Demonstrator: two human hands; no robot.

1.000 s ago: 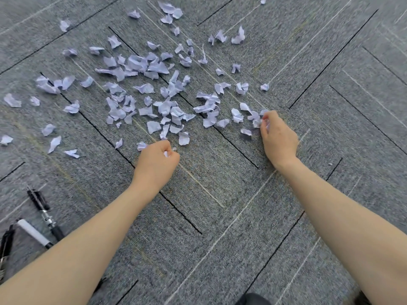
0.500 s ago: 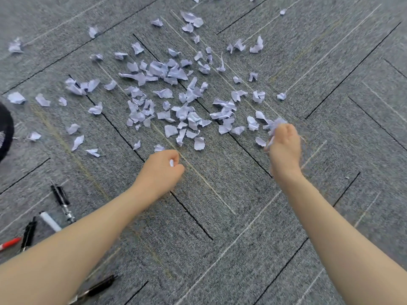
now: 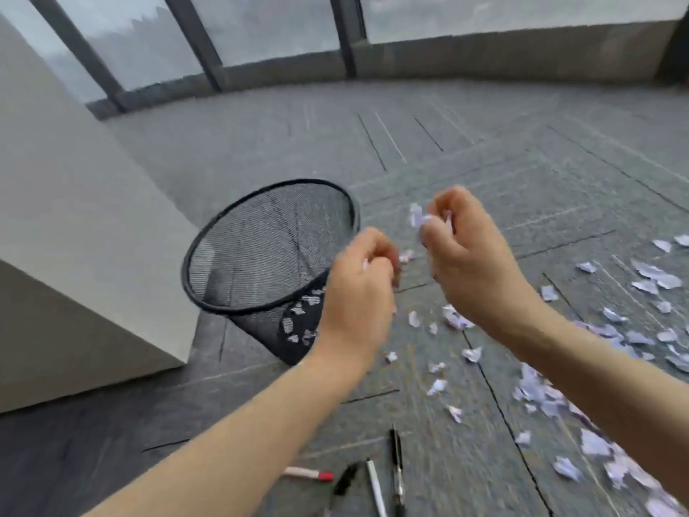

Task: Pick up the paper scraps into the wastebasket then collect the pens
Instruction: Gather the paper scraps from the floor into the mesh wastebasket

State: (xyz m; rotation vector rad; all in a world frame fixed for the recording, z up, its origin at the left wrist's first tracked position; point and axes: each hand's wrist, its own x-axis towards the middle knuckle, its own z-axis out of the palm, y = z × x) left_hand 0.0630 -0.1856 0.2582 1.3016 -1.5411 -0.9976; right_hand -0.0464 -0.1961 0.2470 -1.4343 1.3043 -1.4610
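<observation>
A black mesh wastebasket (image 3: 208,300) stands on the grey carpet left of centre, with paper scraps showing through its lower wall. My left hand (image 3: 361,289) hovers at the basket's right rim, fingers closed on a small scrap. My right hand (image 3: 466,251) is raised to the right of the basket, pinching white paper scraps (image 3: 419,220). Many loose paper scraps (image 3: 648,278) lie scattered on the carpet at the right. Several pens (image 3: 396,468) lie on the floor near the bottom centre, one with a red cap (image 3: 309,474).
A light grey cabinet or block (image 3: 74,255) stands at the left, close to the basket. Glass windows with dark frames (image 3: 346,35) line the far wall above a low sill.
The view has swung up and left from the scrap pile to the wastebasket. Both hands have lifted off the carpet with scraps and moved toward the basket.
</observation>
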